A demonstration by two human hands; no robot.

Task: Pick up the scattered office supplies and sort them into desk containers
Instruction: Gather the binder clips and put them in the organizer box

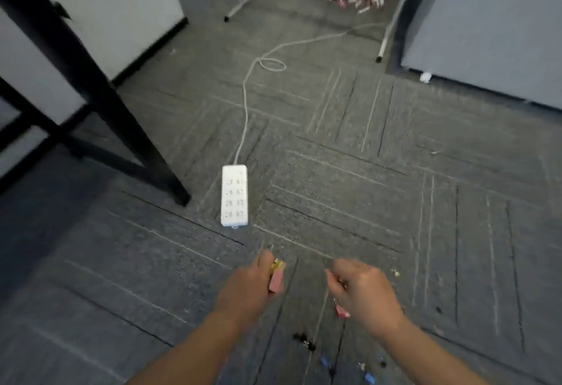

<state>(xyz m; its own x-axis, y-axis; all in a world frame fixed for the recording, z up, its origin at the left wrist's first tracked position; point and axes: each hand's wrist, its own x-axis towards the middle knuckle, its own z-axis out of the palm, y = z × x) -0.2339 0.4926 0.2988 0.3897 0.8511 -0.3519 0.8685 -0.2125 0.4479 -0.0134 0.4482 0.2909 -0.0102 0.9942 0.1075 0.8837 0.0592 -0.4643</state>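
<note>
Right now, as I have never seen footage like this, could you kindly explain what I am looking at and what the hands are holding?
This is a single picture from a camera worn on a person's head, looking forward and down at a grey carpet floor. No robot is involved: the two bare arms are the wearer's own. The left hand grips small clips, a pink one showing clearly. The right hand is curled, seemingly pinching something too blurred to name. A pink clip lies beside it, with black clips and blue clips scattered nearer the wearer. A white power strip and its cable lie ahead, by a black desk leg.
</note>
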